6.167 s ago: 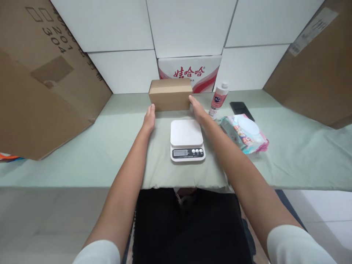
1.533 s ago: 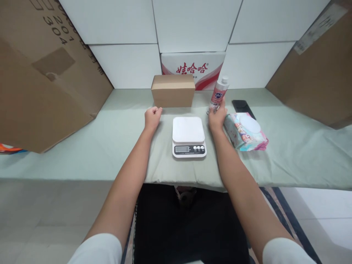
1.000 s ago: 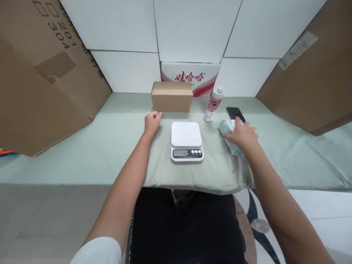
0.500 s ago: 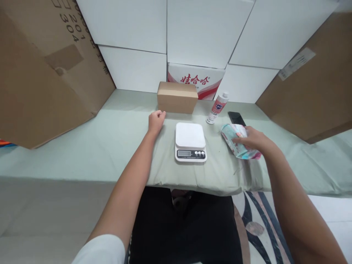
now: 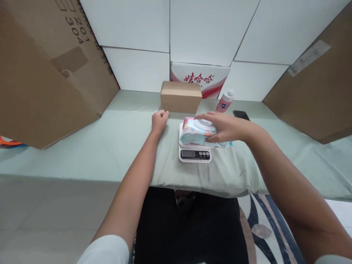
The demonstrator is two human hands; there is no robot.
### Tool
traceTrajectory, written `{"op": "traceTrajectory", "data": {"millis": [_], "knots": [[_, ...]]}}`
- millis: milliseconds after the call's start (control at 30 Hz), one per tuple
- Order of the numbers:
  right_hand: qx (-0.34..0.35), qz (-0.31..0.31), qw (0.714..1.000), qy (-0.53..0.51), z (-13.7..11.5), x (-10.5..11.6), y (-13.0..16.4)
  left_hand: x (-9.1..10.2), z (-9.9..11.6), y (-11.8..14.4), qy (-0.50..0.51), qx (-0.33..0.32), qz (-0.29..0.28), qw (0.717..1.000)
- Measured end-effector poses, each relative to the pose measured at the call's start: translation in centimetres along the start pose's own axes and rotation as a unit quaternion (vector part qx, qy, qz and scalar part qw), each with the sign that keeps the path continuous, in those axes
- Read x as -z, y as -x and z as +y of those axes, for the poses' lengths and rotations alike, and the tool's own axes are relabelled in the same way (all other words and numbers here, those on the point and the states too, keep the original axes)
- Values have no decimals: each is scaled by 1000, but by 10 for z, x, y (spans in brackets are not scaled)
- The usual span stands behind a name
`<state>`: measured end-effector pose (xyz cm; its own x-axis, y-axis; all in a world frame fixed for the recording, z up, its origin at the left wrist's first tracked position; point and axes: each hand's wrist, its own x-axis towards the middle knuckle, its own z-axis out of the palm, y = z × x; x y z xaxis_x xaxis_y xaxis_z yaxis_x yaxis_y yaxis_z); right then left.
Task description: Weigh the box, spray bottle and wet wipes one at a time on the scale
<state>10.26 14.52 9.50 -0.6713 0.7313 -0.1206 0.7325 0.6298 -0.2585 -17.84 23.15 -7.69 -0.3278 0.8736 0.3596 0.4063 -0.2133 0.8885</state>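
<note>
My right hand grips a pack of wet wipes, thumb on the near side and fingers over the far side. The pack is soft, pale teal and pink, with a white lid. It lies across the white plate of a kitchen scale and covers most of it; whether its weight rests there I cannot tell. The scale's small display and buttons face me, and no digits are readable. My left hand rests on the cloth left of the scale, closed in a fist with nothing visible in it.
Behind the scale sits a small brown carton, with a white and red box against the wall. A pink and white bottle and a dark phone are at the right. Large cardboard sheets flank the green cloth.
My right hand has carried the pack of wet wipes leftward from the cloth onto the scale. The view has shifted slightly; my left fist stays in place.
</note>
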Motion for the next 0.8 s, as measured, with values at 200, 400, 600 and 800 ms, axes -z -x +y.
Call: {"op": "traceTrajectory", "data": {"millis": [200, 400, 600, 800], "knots": [[30, 4, 997, 65, -16, -26, -29, 0, -1, 0, -4, -11, -2, 1000], [64, 92, 993, -30, 0, -36, -13, 0, -1, 0, 0, -1, -5, 1000], [-4, 527, 834, -161, 63, -72, 3, 1, 1, 1, 7, 3, -4, 1000], [-126, 590, 763, -231, 111, -140, 0, 1, -1, 1, 11, 8, -7, 1000]]}}
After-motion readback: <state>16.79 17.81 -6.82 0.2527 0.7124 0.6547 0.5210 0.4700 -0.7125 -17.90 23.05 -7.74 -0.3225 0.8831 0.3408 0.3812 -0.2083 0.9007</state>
